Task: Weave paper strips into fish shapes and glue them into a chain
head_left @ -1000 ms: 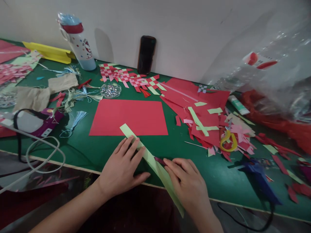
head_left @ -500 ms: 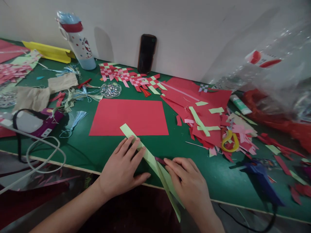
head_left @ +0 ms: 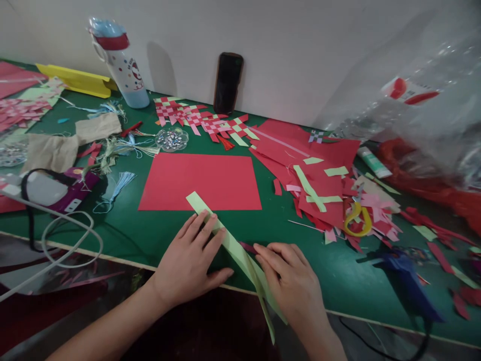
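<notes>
A long pale green paper strip (head_left: 235, 248) runs diagonally over the near table edge, its far end on a red paper sheet (head_left: 199, 181). My left hand (head_left: 191, 258) lies flat on the strip, fingers stretched out and pressing it down. Closed in a pinch, my right hand (head_left: 291, 273) holds a slim dark purple tool (head_left: 247, 247), whose tip touches the strip's right side; its exact kind is hidden by the fingers. From near that tip a narrower green length (head_left: 266, 313) stands apart from the strip and hangs past the edge.
Red sheets (head_left: 278, 138) and paper scraps lie right, with yellow-handled scissors (head_left: 357, 220) and a blue glue gun (head_left: 408, 281). Woven paper pieces (head_left: 195, 118), a phone (head_left: 228, 82) and a bottle (head_left: 130, 75) stand or lie toward the wall. Tassels (head_left: 118, 186) and cables (head_left: 71, 240) are left.
The hanging green length has swung slightly and looks narrower. Both hands stay nearly in place; the purple tool has barely moved.
</notes>
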Action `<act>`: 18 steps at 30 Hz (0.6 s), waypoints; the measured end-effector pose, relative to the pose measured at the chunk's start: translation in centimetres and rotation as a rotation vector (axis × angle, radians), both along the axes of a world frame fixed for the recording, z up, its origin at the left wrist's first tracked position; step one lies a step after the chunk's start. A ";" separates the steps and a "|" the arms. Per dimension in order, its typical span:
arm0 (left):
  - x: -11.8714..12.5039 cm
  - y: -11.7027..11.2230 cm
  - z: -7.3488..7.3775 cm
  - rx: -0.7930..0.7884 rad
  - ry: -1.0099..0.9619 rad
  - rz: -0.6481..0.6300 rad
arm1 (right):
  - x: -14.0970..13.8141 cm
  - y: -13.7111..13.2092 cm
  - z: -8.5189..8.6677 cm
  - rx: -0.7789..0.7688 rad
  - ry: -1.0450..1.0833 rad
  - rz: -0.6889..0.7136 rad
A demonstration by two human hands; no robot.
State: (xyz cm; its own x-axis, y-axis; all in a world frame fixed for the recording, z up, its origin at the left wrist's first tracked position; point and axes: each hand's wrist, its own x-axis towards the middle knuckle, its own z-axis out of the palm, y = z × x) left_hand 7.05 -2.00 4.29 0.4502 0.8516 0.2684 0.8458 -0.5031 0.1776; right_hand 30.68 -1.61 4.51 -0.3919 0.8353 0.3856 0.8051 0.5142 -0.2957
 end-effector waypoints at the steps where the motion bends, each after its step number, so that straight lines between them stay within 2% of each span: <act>1: 0.0 0.0 0.0 0.003 0.000 -0.001 | 0.0 0.1 0.0 0.007 -0.001 -0.007; 18: 0.0 0.1 0.2 -0.008 0.002 0.005 | -0.4 0.9 0.0 0.007 0.004 -0.006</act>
